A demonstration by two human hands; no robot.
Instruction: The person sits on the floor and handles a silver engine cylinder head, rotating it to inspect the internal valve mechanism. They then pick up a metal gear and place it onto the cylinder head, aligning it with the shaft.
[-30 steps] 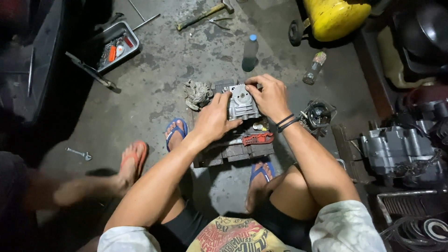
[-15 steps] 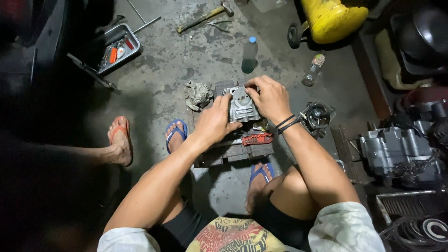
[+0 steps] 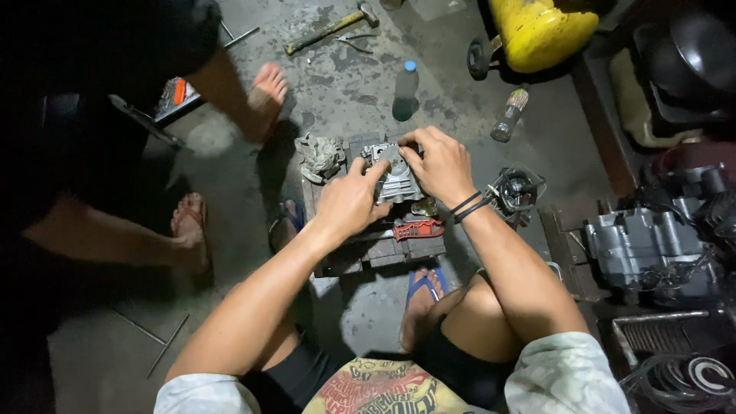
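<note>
**Two Hands on a Grey Engine Part**

While the person sits low on the floor, both hands meet on a grey metal engine part. The part rests on a dark wooden block between the person's knees. It sits near the far end of the block.

The left hand comes in from the near side. Its fingers curl against the left edge of the part and press on it. The right hand lies over the top right side of the part. Its fingers bend down and grip the part. Two dark bands go round the right wrist.

A red tool lies on the block, just beside the part and under the right wrist. A crumpled grey rag sits at the far left corner of the block. The person's foot in a blue sandal rests on the floor near the block.

Farther off, a plastic bottle with a blue cap stands on the concrete floor. A hammer lies beyond it. A yellow tank stands at the top right. A big grey engine case sits at the right side. Another person's bare feet stand on the left, and one bare foot is near the rag.
</note>
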